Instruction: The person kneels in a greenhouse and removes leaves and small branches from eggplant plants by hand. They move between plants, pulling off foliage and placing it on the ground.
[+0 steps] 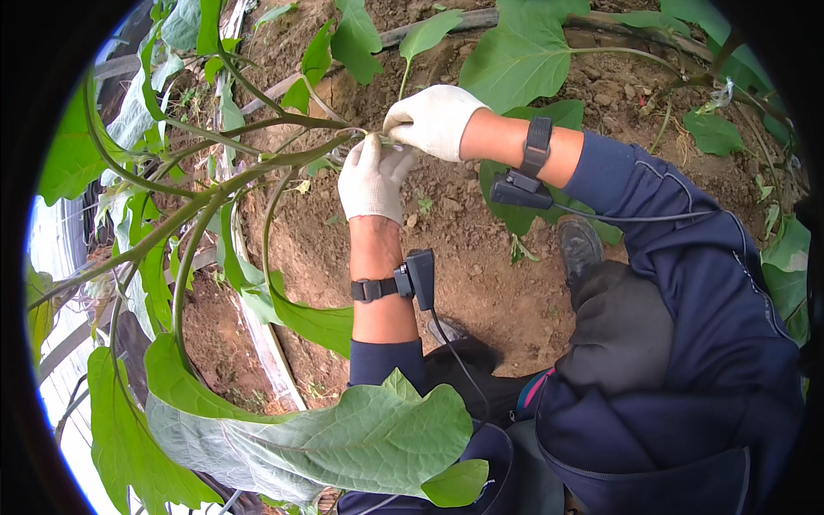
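A thick branching stem (pixel 257 168) of what looks like an eggplant plant reaches in from the left. At its thin outer end is a shoot tip (pixel 353 131), mostly hidden by my gloved fingers. My left hand (pixel 373 183), in a white knit glove, pinches the tip from below with thumb and fingers. From the upper right, my right hand (pixel 441 122), gloved alike, closes its fingertips on the same spot. A small pale purple bit, possibly a flower, shows between the hands.
Large green leaves (pixel 341 438) hang in front of my lap. Brown soil (pixel 476 283) lies below, with a dark hose (pixel 444 24) across the top. More plants grow at right. Corded black devices (pixel 520 188) are strapped to both wrists. White plastic sheeting (pixel 71 238) is at left.
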{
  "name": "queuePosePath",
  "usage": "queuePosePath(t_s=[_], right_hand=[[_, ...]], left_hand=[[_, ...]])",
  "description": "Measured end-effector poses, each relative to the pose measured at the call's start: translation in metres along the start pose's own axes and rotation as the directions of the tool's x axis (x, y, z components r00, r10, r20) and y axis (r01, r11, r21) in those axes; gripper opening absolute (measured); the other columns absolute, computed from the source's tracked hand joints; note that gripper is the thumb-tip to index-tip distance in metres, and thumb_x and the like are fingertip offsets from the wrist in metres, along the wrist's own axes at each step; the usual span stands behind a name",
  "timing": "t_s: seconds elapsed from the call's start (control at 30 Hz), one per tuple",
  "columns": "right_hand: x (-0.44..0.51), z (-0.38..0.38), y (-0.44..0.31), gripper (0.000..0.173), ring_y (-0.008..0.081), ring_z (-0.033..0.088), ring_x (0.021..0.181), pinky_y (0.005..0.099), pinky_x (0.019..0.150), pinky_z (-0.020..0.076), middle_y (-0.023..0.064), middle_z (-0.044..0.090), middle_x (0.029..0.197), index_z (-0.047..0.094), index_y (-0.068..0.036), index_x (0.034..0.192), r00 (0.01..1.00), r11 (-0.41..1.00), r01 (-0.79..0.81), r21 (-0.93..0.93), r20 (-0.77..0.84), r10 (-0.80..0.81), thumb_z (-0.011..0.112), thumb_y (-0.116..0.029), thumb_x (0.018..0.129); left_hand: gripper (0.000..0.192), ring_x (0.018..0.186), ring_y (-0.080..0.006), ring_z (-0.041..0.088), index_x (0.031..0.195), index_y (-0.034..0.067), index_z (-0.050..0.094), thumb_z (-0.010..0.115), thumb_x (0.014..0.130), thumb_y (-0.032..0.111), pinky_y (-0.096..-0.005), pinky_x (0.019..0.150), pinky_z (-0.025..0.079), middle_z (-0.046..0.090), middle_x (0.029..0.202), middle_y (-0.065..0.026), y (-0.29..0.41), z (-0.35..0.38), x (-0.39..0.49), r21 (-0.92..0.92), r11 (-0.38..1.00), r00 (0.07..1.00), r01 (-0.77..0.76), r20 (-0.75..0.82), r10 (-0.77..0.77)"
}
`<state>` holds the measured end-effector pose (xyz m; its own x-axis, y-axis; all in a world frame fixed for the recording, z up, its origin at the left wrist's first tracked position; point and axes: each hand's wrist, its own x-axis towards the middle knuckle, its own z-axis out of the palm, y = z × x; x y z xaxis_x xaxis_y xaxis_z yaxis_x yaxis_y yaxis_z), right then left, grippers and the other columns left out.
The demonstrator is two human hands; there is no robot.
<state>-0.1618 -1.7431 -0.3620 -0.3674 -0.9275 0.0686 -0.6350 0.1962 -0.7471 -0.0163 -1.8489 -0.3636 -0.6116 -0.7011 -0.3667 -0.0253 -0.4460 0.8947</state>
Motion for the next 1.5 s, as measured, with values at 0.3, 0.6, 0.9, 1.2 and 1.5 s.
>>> queuePosePath(t_s=[0.3,0.6,0.9,1.2,1.5], right_hand=[[-0.001,0.018,0.007,0.023,0.0348,0.071,0.09,0.046,0.081,0.056,0.0119,0.074,0.095,0.069,-0.012,0.105,0.961,0.986,0.158,-0.054,-0.22,-0.166,0.055,-0.03,0.101],[0.002,0.018,0.006,0.027,0.0358,0.071,0.094,0.0454,0.084,0.056,0.0144,0.074,0.099,0.07,-0.011,0.111,0.971,0.995,0.103,0.002,-0.217,-0.1,0.057,-0.031,0.099],[0.003,0.005,0.01,0.041,0.0318,0.073,0.097,0.0396,0.09,0.0563,0.0161,0.077,0.106,0.076,-0.006,0.114,0.997,0.948,-0.071,0.309,0.003,0.074,0.065,-0.04,0.093],[0.012,0.005,0.015,0.034,0.0316,0.073,0.095,0.041,0.088,0.0562,0.0157,0.076,0.103,0.076,-0.009,0.114,0.998,0.967,-0.068,0.244,0.026,0.063,0.062,-0.034,0.094],[0.004,0.002,0.007,0.038,0.0338,0.07,0.105,0.0421,0.095,0.0543,0.0154,0.074,0.114,0.073,-0.012,0.121,0.998,0.984,0.061,0.17,-0.014,-0.059,0.06,-0.036,0.095]], left_hand=[[0.042,0.123,-0.0459,0.058,0.13,-0.01,0.048,0.058,0.107,0.024,-0.0557,0.101,0.056,0.052,0.128,-0.0289,0.002,-0.003,0.003,-0.048,0.998,0.996,0.046,0.075,-0.043],[0.044,0.126,-0.0436,0.057,0.131,-0.008,0.049,0.06,0.106,0.027,-0.0562,0.108,0.051,0.054,0.131,-0.0267,-0.001,-0.009,0.008,-0.133,0.987,0.987,0.093,0.142,-0.074],[0.042,0.12,-0.0352,0.062,0.128,0.001,0.054,0.062,0.105,0.035,-0.0479,0.097,0.055,0.059,0.124,-0.0195,0.0,-0.007,0.008,-0.057,0.993,0.992,0.101,0.079,-0.096],[0.036,0.114,-0.037,0.064,0.126,0.0,0.054,0.06,0.107,0.029,-0.0474,0.094,0.057,0.059,0.12,-0.0198,0.005,-0.007,0.003,0.01,0.997,0.993,0.077,0.089,-0.078],[0.04,0.116,-0.0393,0.064,0.129,-0.002,0.053,0.062,0.105,0.029,-0.0478,0.094,0.058,0.057,0.121,-0.0208,0.004,-0.007,0.005,-0.014,0.997,0.995,0.082,0.062,-0.081]])
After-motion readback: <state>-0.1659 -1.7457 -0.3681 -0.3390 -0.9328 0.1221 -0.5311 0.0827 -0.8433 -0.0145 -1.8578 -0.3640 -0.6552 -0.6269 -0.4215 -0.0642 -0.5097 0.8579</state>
